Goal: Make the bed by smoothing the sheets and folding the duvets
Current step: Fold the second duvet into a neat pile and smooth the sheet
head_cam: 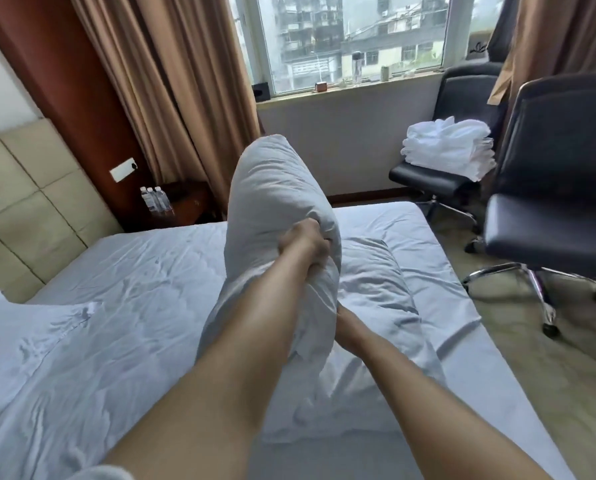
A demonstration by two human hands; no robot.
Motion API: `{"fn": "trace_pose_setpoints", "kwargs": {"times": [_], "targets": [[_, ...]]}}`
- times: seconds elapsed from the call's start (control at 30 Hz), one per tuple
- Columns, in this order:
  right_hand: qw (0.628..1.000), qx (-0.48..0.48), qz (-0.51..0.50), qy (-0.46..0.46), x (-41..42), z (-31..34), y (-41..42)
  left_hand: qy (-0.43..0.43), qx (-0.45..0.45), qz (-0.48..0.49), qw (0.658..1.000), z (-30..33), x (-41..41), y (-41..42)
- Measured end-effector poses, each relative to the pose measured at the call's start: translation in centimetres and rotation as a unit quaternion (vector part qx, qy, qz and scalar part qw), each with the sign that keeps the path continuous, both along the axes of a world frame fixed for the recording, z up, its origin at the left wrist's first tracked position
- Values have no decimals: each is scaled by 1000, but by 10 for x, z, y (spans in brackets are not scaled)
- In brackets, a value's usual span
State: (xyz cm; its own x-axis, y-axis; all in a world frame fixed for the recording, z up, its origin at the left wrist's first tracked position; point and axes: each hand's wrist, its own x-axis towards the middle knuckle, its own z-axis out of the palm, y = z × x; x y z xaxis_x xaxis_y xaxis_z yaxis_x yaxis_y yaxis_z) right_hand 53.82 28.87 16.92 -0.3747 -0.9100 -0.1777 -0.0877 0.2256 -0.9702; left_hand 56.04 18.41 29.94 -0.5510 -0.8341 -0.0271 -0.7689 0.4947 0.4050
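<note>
— What fills the view?
— The bed [123,306], its pale sheet [82,358] creased all over. Its far edge runs below the window wall; its right edge slants down toward the lower right, with bare carpet [532,358] beside it.
— Any room to move along that edge?
— Some. Two black chairs [549,209] stand on the carpet near the bed's far right corner, the farther one carrying a stack of white linen [452,147]. At the far left corner, curtains [172,98] hang over a nightstand [185,209] with bottles [154,199], beside the padded headboard [23,202].
— And the pillow?
— One pillow [272,188] stands upright above the middle of the bed, lifted off the sheet. A second pillow [369,282] lies flat behind it, toward the right edge.
— How is the upright one held?
— The left hand [305,242] has its fingers curled into the fabric about halfway up its right side. The right hand [347,325] grasps the lower end, just below; its fingers are partly hidden in the cloth.
</note>
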Motion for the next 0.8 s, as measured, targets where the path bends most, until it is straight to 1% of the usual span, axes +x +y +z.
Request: {"fn": "trace_pose_setpoints", "kwargs": {"times": [0.03,0.1,0.2,0.27,0.37,0.43,0.47,0.53,0.6,0.63,0.7,0.73,0.77,0.8], "targets": [[1000,-1,-6,-4,-15,-9,14,-10,2,-18,1000,-10,-24,13],[998,35,-46,5,-52,-40,41,-30,14,-45,998,-38,-66,39],[991,120,-49,24,-91,-84,81,-45,35,-69,996,-91,-116,71],[987,143,-65,36,-107,-109,102,-57,41,-75,995,-127,-137,84],[979,162,-98,71,-121,-141,121,-78,53,-77,993,-167,-149,95],[974,176,-122,78,-123,-145,124,-88,64,-84,991,-180,-148,96],[971,175,-147,74,-125,-143,121,-90,72,-89,989,-183,-145,94],[965,145,-215,31,-126,-132,114,-83,92,-95,988,-185,-140,89],[953,107,-282,-33,-126,-118,108,-68,116,-102,986,-183,-134,84],[949,98,-296,-45,-126,-113,106,-61,132,-105,984,-183,-131,83],[960,91,-260,-43,-124,-102,102,-20,175,-102,979,-183,-123,83],[968,92,-230,-51,-122,-97,101,22,210,-91,973,-184,-119,84],[972,99,-204,-59,-120,-93,100,81,257,-71,960,-185,-115,84],[974,113,-186,-58,-118,-88,100,150,316,-44,936,-186,-111,84]]}}
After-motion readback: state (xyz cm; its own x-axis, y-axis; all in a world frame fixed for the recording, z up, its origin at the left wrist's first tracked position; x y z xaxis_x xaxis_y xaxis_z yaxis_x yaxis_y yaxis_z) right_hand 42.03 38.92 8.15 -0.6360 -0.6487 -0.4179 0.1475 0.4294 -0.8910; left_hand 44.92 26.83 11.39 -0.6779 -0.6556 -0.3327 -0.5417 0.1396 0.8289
